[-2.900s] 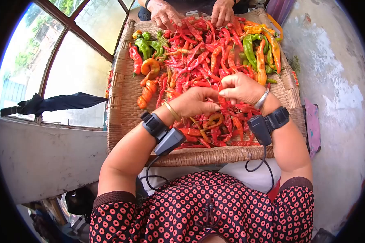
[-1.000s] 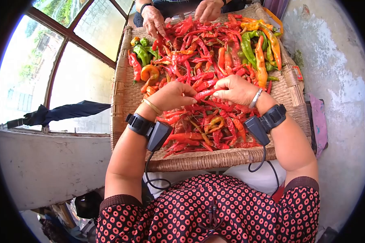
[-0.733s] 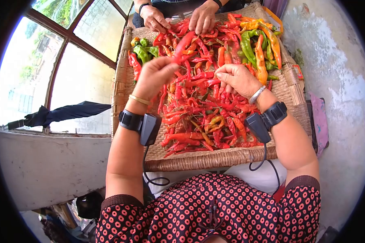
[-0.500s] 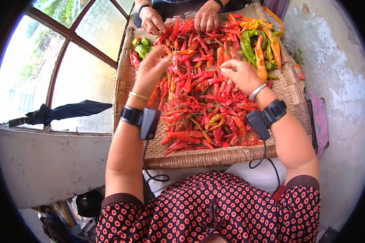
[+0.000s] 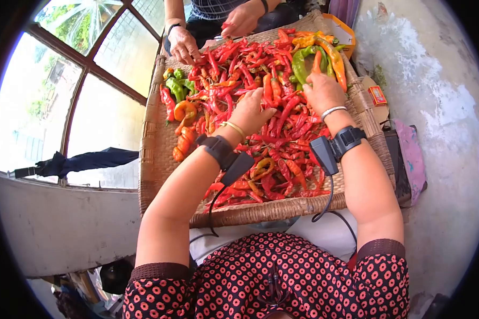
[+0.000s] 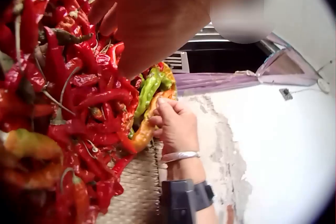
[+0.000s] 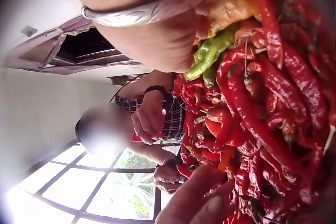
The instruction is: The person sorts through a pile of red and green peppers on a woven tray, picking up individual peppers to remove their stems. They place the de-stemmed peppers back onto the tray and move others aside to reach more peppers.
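Observation:
My right hand [image 5: 325, 95] grips an orange pepper [image 5: 316, 61] beside green peppers [image 5: 301, 65] at the tray's upper right. The left wrist view also has that right hand [image 6: 178, 129], its thumb and fingers closed at the orange pepper. Over the middle of the red pepper heap [image 5: 271, 135], my left hand [image 5: 250, 112] is open with thumb apart and no pepper visible in it. Its fingers [image 7: 197, 198] reach in at the bottom of the right wrist view, above the red peppers [image 7: 262, 124].
Opposite, another person's hand [image 5: 183, 45] rests at the heap's far edge; the other hand [image 5: 242, 20] holds something red. Orange and green peppers [image 5: 185, 112] lie at the woven tray's left. The tray's raised rim [image 5: 261, 210] faces me. A window and dark umbrella [image 5: 98, 159] stand left.
The red pepper in my left hand was let go toward the far heap; that hand has come back right and lower. My right hand moved farther out and took hold of the orange pepper.

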The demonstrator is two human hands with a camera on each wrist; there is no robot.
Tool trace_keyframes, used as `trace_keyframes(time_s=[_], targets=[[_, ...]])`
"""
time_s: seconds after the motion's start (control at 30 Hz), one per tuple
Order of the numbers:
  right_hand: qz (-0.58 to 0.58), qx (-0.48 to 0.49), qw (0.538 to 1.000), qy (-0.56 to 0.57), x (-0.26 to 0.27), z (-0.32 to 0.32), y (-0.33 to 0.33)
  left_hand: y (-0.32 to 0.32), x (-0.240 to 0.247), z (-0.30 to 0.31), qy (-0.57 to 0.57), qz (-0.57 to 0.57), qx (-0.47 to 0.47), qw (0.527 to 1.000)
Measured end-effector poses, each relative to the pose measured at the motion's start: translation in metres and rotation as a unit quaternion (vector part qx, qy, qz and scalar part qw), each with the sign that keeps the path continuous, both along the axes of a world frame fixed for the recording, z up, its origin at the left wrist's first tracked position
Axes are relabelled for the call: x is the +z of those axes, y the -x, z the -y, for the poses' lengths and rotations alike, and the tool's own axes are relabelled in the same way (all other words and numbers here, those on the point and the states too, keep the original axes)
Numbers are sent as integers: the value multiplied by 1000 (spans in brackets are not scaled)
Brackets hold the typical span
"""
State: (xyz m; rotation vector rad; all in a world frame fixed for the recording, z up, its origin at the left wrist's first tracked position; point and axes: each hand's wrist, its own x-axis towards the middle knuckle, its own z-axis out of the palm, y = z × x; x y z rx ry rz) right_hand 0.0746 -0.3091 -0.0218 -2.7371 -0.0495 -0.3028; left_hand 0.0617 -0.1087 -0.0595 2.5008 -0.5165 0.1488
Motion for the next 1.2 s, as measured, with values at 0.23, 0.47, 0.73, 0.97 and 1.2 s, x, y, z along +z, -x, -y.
trace_keyframes(time_s=[0.23,0.47,0.73,0.97,1.2], targets=[[-136,99,979,114,-5,-13,14,-6,-1,24,-89,-2,15,996],[-143,108,980,81,-21,-28,23,0,-17,21,-156,20,-9,988],[-240,192,950,-45,-25,-40,30,24,-1,-7,-87,-31,-58,994],[-322,346,881,-28,9,-55,53,65,30,-34,-120,-99,-128,979],[-90,280,955,23,-13,-27,11,100,46,-43,-79,-102,-134,982]])
